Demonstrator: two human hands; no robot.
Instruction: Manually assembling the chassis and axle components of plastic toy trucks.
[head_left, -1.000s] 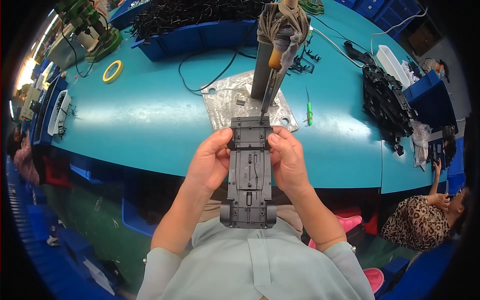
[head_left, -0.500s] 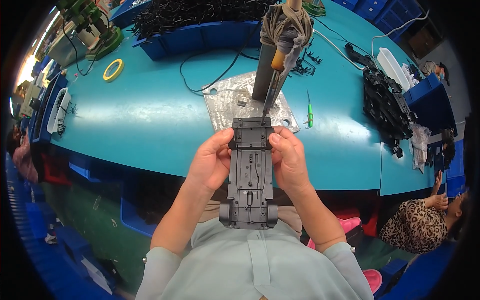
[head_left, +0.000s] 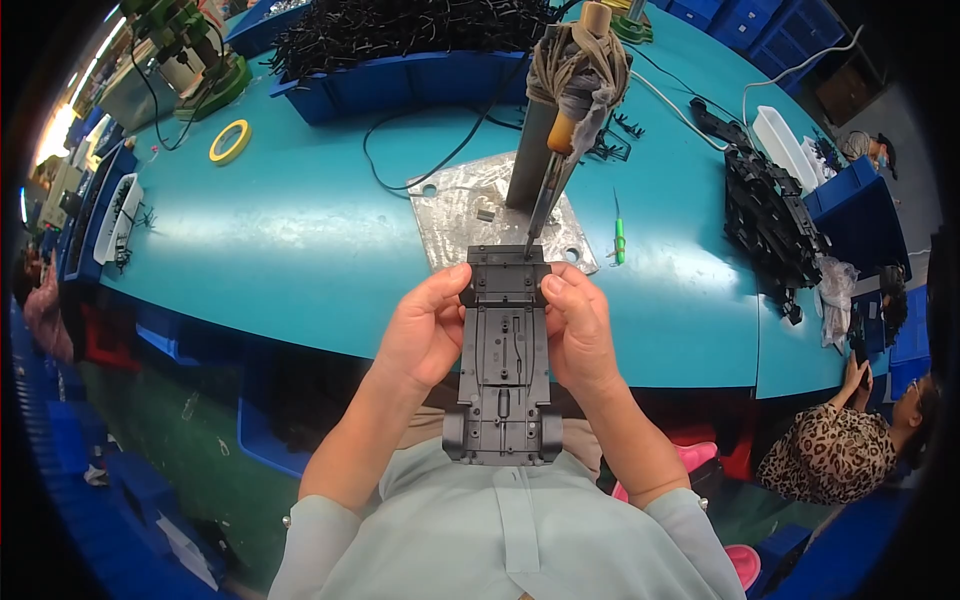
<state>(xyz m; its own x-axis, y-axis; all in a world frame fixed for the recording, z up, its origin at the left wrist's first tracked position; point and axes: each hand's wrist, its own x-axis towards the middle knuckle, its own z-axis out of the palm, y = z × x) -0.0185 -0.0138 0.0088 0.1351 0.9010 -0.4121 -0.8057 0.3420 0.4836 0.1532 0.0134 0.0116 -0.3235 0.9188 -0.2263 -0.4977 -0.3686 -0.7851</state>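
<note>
A long black plastic chassis-like part (head_left: 505,345) is held in front of me, its far end under a soldering-iron-like tool. My left hand (head_left: 428,325) grips its left edge near the far end, thumb on top. On the opposite edge, my right hand (head_left: 580,325) grips it the same way. The tool has an orange handle (head_left: 562,133) and a thin metal shaft (head_left: 543,200) slanting down to the part's far right corner; whether the tip touches is hard to tell. Cloth wrapping (head_left: 580,70) ties it to an upright metal post (head_left: 527,155) on a grey metal plate (head_left: 450,230).
On the teal table (head_left: 300,240) lie a green-handled screwdriver (head_left: 620,240) and yellow tape roll (head_left: 230,142). A blue bin (head_left: 400,88) of black parts stands behind; more black parts (head_left: 765,210) are piled right. A co-worker (head_left: 835,450) sits at lower right.
The view has shifted slightly. Both hands keep their grip on the black part, and the tool stays at its far right corner. The co-worker's hands have moved down and left.
</note>
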